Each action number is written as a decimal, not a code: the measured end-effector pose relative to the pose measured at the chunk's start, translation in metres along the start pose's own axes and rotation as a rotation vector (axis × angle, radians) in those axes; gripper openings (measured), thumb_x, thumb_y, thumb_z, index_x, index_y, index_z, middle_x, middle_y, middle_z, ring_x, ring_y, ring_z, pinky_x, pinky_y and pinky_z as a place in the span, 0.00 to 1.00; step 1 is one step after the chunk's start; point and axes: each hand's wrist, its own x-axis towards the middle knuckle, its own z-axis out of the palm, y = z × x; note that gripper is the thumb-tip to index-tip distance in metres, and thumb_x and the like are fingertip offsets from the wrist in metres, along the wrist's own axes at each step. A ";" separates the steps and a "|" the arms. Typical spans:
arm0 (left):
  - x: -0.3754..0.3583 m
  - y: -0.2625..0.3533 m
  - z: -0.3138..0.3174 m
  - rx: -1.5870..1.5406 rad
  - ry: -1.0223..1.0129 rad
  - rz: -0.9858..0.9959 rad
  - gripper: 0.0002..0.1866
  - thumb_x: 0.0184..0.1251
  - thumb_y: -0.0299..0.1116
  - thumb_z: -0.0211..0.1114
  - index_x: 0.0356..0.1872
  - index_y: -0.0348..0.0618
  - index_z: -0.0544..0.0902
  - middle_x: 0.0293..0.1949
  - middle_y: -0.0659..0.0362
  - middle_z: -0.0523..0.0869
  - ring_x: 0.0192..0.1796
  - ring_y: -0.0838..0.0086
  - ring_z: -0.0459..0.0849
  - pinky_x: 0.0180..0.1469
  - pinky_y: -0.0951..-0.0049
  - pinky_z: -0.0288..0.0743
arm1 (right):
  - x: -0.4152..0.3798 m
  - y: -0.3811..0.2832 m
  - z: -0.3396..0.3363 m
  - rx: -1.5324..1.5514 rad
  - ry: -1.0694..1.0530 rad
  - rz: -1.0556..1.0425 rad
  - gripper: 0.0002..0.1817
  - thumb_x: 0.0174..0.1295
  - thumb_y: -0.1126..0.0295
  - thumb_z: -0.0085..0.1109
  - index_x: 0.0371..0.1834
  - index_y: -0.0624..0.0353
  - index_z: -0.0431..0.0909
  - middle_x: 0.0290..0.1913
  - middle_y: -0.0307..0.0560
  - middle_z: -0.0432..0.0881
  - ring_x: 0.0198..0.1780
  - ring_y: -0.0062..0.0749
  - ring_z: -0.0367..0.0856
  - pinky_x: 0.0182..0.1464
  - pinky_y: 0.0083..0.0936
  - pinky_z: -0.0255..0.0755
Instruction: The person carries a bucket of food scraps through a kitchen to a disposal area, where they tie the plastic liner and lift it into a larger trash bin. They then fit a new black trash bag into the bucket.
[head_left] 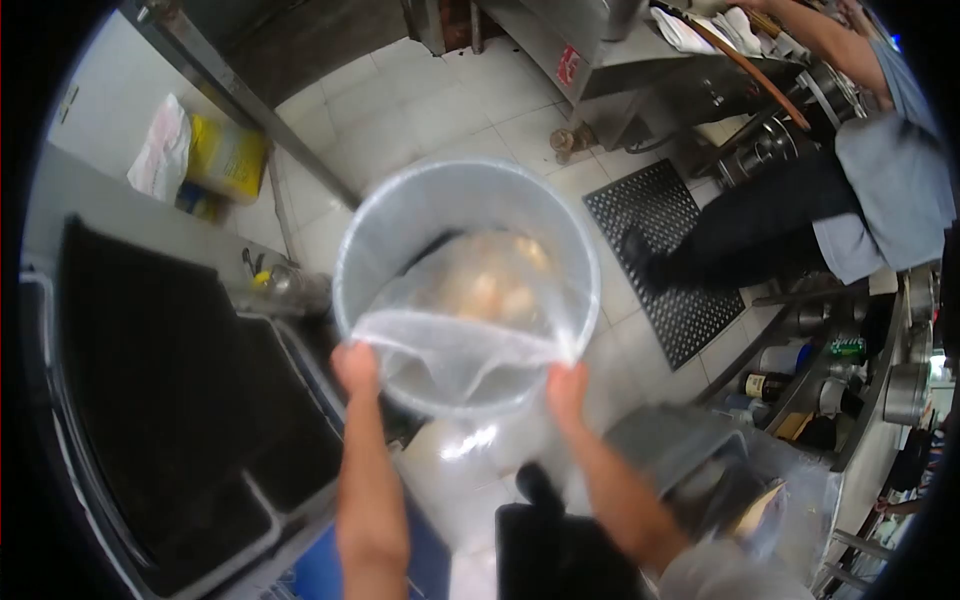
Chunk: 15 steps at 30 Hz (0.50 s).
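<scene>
A translucent plastic bag [455, 335] is stretched across the near side of a large round grey tub [385, 235]. At the tub's near left rim, my left hand [356, 367] is closed on one edge of the bag. My right hand [568, 388] grips the bag's other edge at the near right rim. Pale and orange-brown contents [495, 290], blurred, show in the tub beyond the bag's edge. The fingertips of both hands are partly hidden by blur.
A co-worker in dark trousers [765, 215] stands on a black perforated mat [645, 225] at right. Dark bins [190, 400] are at left, with a yellow bag [225, 157] behind. Shelves with pots [905, 393] line the right. A grey container [690, 435] stands near my right arm.
</scene>
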 end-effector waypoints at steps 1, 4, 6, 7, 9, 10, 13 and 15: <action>0.007 -0.004 0.002 0.055 0.054 0.008 0.23 0.62 0.41 0.58 0.46 0.26 0.83 0.55 0.35 0.80 0.60 0.44 0.76 0.65 0.55 0.67 | -0.003 -0.002 0.004 -0.021 -0.022 0.054 0.16 0.55 0.72 0.53 0.40 0.76 0.79 0.38 0.74 0.81 0.45 0.65 0.80 0.48 0.48 0.70; 0.007 -0.007 -0.003 0.177 0.095 0.324 0.18 0.60 0.33 0.54 0.37 0.25 0.83 0.40 0.36 0.86 0.46 0.42 0.82 0.51 0.52 0.71 | -0.010 -0.014 0.012 -0.009 -0.002 0.238 0.16 0.55 0.72 0.53 0.42 0.75 0.79 0.42 0.69 0.83 0.48 0.63 0.80 0.52 0.47 0.69; 0.006 -0.003 -0.006 0.262 -0.014 0.353 0.17 0.60 0.33 0.57 0.38 0.25 0.84 0.39 0.39 0.87 0.42 0.51 0.85 0.49 0.58 0.75 | -0.001 -0.024 0.011 -0.020 0.019 0.282 0.15 0.55 0.72 0.53 0.41 0.75 0.79 0.42 0.66 0.83 0.48 0.60 0.80 0.54 0.46 0.69; -0.008 0.028 -0.008 -0.230 0.026 0.189 0.16 0.61 0.33 0.60 0.38 0.26 0.84 0.38 0.44 0.89 0.39 0.59 0.86 0.47 0.62 0.76 | -0.002 -0.031 0.013 0.002 0.077 0.262 0.15 0.55 0.72 0.53 0.40 0.75 0.78 0.43 0.66 0.83 0.48 0.58 0.80 0.55 0.45 0.69; -0.009 0.039 -0.012 -0.272 0.009 0.165 0.13 0.60 0.30 0.62 0.40 0.29 0.85 0.37 0.52 0.89 0.39 0.69 0.85 0.46 0.65 0.76 | -0.008 0.004 0.018 -0.221 -0.051 0.235 0.13 0.57 0.74 0.52 0.39 0.74 0.79 0.43 0.63 0.83 0.48 0.55 0.80 0.55 0.44 0.70; -0.004 0.017 -0.005 -0.163 0.115 0.148 0.13 0.60 0.29 0.62 0.41 0.31 0.85 0.36 0.53 0.89 0.39 0.70 0.84 0.46 0.67 0.76 | -0.009 0.011 0.018 -0.347 -0.118 0.208 0.12 0.57 0.75 0.51 0.39 0.74 0.79 0.43 0.61 0.83 0.47 0.52 0.80 0.55 0.42 0.71; 0.001 0.096 -0.019 -0.132 0.134 0.070 0.12 0.58 0.28 0.62 0.42 0.32 0.84 0.34 0.57 0.87 0.37 0.73 0.83 0.44 0.71 0.76 | 0.019 -0.040 0.026 -0.154 0.051 0.335 0.13 0.59 0.76 0.50 0.41 0.76 0.78 0.43 0.57 0.82 0.47 0.45 0.80 0.53 0.38 0.71; 0.010 0.112 -0.010 -0.208 0.134 -0.024 0.11 0.57 0.27 0.63 0.40 0.33 0.84 0.33 0.59 0.87 0.35 0.75 0.81 0.42 0.72 0.76 | 0.052 -0.078 0.028 -0.049 0.055 0.420 0.14 0.60 0.76 0.49 0.43 0.77 0.77 0.44 0.58 0.82 0.47 0.42 0.79 0.52 0.36 0.71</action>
